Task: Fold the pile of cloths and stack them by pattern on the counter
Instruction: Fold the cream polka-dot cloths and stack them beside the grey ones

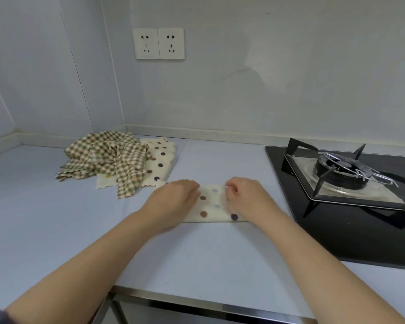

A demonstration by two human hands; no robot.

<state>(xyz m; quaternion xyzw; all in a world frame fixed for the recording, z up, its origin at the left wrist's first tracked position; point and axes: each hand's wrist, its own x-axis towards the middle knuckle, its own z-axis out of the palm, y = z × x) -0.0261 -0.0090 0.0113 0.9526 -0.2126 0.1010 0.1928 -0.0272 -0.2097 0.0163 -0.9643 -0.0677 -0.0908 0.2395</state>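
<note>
Right hand (pixel 241 195) pinches far edge of dotted cloth (pixel 214 208) just left of hob (pixel 344 174); left hand (pixel 173 198) lies on it, grip cannot tell. Match edges square before pressing crease; pile (pixel 108 157) farther left

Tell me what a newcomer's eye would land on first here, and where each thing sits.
First come the left hand and right hand, both on a folded dotted cloth at the middle of the counter. Next are the crumpled checked cloths, heaped at the back left over a flat dotted cloth. At the right stands a black gas burner.
</note>
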